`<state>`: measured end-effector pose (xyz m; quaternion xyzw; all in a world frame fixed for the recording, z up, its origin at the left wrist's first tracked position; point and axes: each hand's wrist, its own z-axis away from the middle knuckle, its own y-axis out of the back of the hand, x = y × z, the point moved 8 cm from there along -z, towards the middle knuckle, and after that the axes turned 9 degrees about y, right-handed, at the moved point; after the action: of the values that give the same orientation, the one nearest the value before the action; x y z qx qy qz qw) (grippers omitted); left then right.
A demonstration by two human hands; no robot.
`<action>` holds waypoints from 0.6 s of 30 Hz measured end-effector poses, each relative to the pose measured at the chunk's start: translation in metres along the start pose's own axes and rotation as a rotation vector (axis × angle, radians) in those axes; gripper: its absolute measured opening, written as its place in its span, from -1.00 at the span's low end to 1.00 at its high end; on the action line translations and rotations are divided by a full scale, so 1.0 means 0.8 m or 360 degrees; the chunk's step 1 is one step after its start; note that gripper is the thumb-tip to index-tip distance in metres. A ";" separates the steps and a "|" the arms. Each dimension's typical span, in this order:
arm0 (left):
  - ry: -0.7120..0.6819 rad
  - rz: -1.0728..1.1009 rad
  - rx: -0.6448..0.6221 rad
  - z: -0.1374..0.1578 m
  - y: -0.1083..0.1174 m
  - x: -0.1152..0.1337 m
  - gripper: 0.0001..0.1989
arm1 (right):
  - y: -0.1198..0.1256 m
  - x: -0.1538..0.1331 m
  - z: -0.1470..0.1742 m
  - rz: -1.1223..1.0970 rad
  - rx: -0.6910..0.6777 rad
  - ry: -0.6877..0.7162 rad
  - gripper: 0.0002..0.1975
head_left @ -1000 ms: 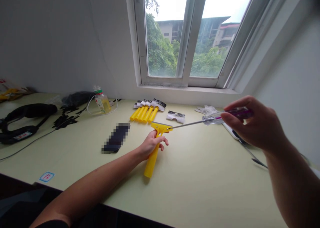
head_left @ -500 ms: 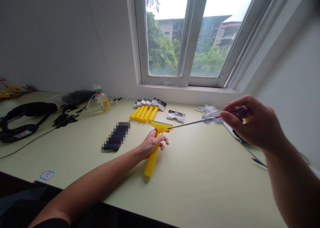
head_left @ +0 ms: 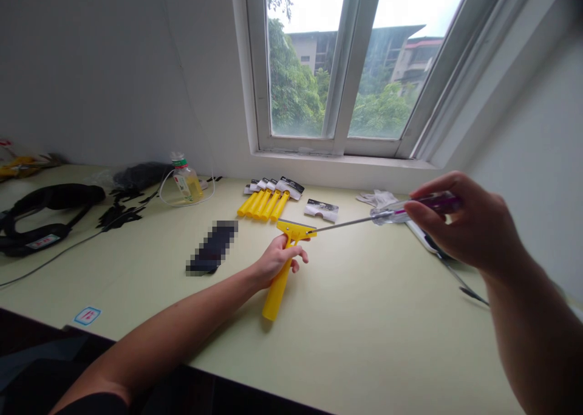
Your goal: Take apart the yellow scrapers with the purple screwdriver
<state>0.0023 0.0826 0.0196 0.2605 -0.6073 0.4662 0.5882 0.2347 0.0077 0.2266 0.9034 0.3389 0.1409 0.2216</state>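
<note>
My left hand [head_left: 279,262] is wrapped round the neck of a yellow scraper [head_left: 276,294], whose wide head with a metal blade edge faces the window. Two screws show on that head. In my right hand [head_left: 471,223] is a screwdriver [head_left: 387,214] with a clear and purple handle, pinched between thumb and fingers. Its long shaft points left, and the tip meets the screw at the right end of the scraper's head. Behind the scraper lie several more yellow scrapers [head_left: 264,205] with black-and-white cards, and a loose card [head_left: 321,209] is to their right.
A pixelated dark object [head_left: 212,248] lies left of my left hand. Farther left are a bottle [head_left: 186,183] of yellow liquid, a black headband-like strap [head_left: 50,214] and a cable. White gloves [head_left: 377,199] lie behind the screwdriver. The table's front edge runs below my left forearm.
The view has shifted very slightly. Both hands keep their grips, and the screwdriver's tip stays at the same screw on the scraper.
</note>
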 end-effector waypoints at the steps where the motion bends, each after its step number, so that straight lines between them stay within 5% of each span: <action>1: 0.0006 -0.0001 0.0004 0.000 0.001 -0.001 -0.59 | 0.000 0.000 0.000 -0.0001 -0.0002 0.0000 -0.80; 18: 0.0101 0.0179 -0.0202 0.003 -0.004 -0.004 -0.52 | 0.007 0.022 0.006 -0.0009 0.0039 -0.0277 -0.76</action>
<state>0.0042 0.0782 0.0180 0.1732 -0.6305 0.4671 0.5953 0.2523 0.0148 0.2272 0.9139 0.3227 0.0570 0.2394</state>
